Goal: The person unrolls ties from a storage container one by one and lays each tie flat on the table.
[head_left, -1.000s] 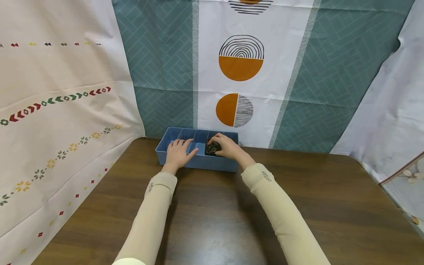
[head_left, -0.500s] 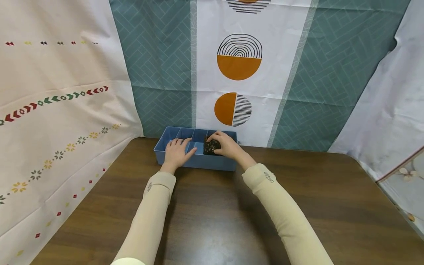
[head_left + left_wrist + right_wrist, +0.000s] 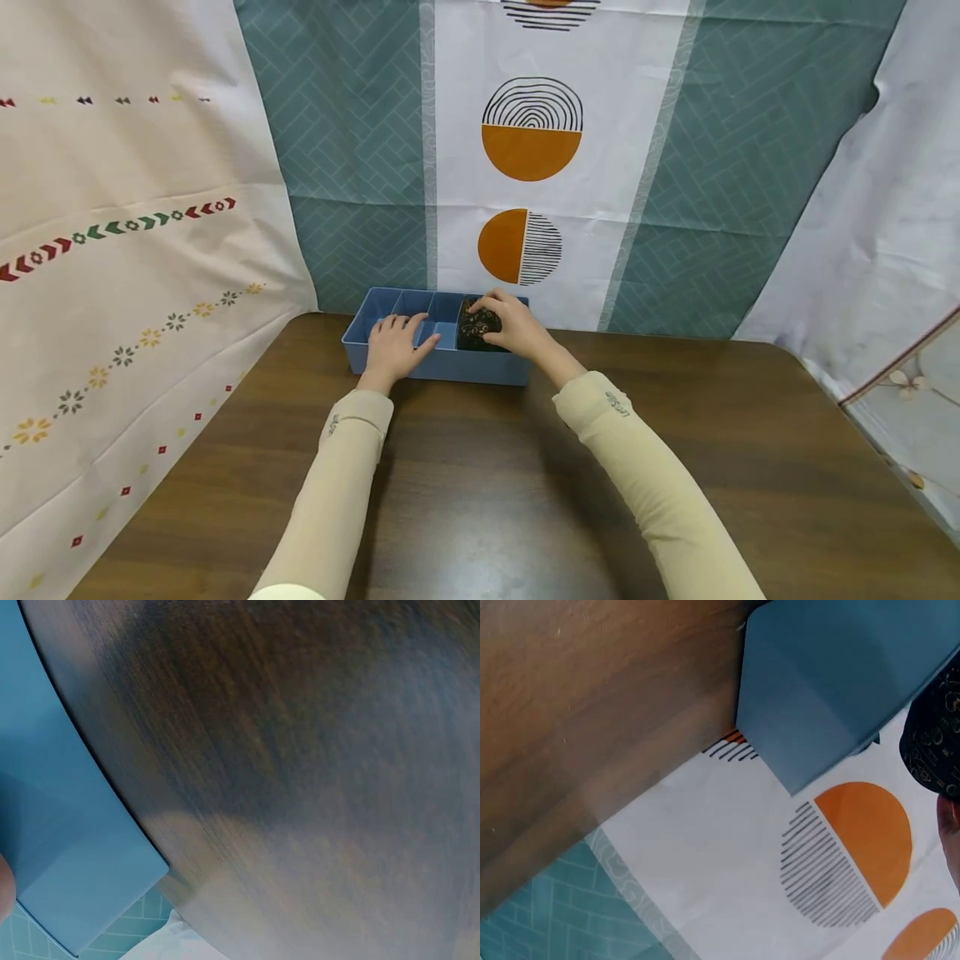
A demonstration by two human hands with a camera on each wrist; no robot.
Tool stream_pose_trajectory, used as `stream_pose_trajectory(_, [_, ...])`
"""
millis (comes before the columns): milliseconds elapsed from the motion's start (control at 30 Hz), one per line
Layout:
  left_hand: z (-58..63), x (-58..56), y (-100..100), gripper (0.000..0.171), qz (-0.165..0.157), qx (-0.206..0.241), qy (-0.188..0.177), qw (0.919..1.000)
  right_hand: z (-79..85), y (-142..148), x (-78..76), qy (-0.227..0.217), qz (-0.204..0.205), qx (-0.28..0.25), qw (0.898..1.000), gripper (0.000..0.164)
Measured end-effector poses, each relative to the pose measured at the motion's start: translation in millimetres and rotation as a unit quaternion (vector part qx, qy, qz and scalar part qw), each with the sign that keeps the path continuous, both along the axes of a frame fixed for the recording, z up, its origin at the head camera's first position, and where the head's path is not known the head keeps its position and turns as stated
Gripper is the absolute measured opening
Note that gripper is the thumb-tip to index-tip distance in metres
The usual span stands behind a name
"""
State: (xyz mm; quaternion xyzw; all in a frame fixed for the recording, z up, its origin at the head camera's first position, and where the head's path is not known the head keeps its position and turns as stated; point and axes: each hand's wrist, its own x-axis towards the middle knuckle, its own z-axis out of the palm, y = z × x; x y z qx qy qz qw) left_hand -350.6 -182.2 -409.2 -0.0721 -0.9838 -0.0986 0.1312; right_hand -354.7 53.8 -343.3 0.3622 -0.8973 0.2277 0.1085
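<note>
In the head view, a blue divided box stands at the back of the wooden table. My right hand pinches a folded black cloth with small gold print over the box's right-hand compartments, thumb at its near side and fingers at its far side. The right wrist view shows the dark cloth beyond the box's rim. My left hand lies over the box's left front rim, fingers relaxed and spread above the compartments. One fingertip shows at the edge of the left wrist view.
The brown wooden table reaches from the box toward me. Right behind the box hangs a green and white patterned curtain. A cream cloth with printed borders drapes the left side, and a white cloth hangs on the right.
My right hand has drawn the black cloth slightly upward, so more of it shows above the compartment. My left hand keeps its place on the box. The head view has shifted a little.
</note>
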Motion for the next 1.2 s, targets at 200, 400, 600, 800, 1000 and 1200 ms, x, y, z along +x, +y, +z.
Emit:
stream_pose_trajectory(200, [-0.2,0.7,-6.4,0.061,0.004,0.002,0.007,1.0000,10.8,-1.2,3.6,0.017,0.017,-0.003,1.000,0.037])
stream_pose_trajectory(400, [0.0,0.6,-8.3,0.062,-0.003,0.001,0.005,1.0000,11.6,7.9,11.7,0.017,0.024,-0.021,0.999,0.037])
stream_pose_trajectory(600, [-2.8,0.0,-6.7,0.061,-0.010,-0.005,0.010,0.9999,4.1,22.7,23.8,0.010,0.026,-0.039,0.999,0.039])
stream_pose_trajectory(800, [-4.7,-0.5,-6.1,0.062,-0.011,-0.003,0.014,0.9998,0.2,34.2,38.3,0.016,0.036,-0.044,0.998,0.041])
stream_pose_trajectory(1000, [-5.0,-2.1,-4.1,0.062,-0.015,-0.002,0.017,0.9997,-2.5,45.5,51.3,0.031,0.035,-0.050,0.998,0.043])
stream_pose_trajectory(1200, [-5.4,-3.6,-2.5,0.062,-0.016,-0.002,0.010,0.9998,-8.4,57.8,63.8,0.026,0.027,-0.049,0.998,0.044])
